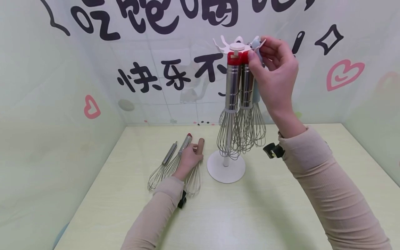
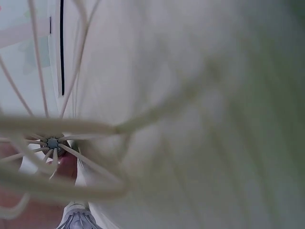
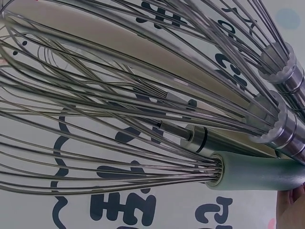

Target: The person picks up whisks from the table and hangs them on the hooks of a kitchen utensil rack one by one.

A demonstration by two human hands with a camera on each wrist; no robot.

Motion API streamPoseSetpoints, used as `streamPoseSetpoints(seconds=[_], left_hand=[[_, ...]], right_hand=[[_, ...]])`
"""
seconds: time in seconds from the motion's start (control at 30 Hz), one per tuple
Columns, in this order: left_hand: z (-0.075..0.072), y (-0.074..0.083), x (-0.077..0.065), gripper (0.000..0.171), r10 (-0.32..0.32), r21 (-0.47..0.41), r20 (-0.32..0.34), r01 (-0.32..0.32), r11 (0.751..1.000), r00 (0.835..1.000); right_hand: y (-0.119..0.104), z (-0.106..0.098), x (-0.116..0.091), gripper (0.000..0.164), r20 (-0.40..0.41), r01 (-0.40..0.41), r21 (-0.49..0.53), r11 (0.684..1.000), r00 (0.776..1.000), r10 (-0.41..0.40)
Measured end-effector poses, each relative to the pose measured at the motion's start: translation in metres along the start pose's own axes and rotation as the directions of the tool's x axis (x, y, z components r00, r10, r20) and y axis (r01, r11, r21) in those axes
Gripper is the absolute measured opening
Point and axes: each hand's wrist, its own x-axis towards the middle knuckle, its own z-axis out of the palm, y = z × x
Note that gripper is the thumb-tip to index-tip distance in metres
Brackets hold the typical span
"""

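One pale tabletop (image 1: 265, 215) bearing whisks (image 1: 185, 143); lettered backdrop (image 1: 150, 107).

Pale whisk wires (image 2: 57, 126) blurred; light-blue handle (image 1: 256, 94) partly hidden.

In the head view, the table (image 1: 193, 229) is brightly lit, with pale glare spread toward its near edge; a soft shadow is stretched from beside the white base (image 1: 226, 176) toward the near right corner. In the left wrist view, close whisk wires (image 2: 52, 126) are blurred and the right side smeared; in the right, the pale handle (image 3: 259, 171) is rendered sharper.
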Motion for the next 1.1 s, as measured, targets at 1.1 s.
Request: streamPoseSetpoints(seconds=[1.1], left_hand=[[-0.025,0.025,-0.010,0.054,0.026,-0.172,-0.028,-0.030,0.985,0.999]], right_hand=[[-0.003,0.002,-0.003,0.032,-0.003,0.039,-0.017,0.999,0.999,-0.040]])
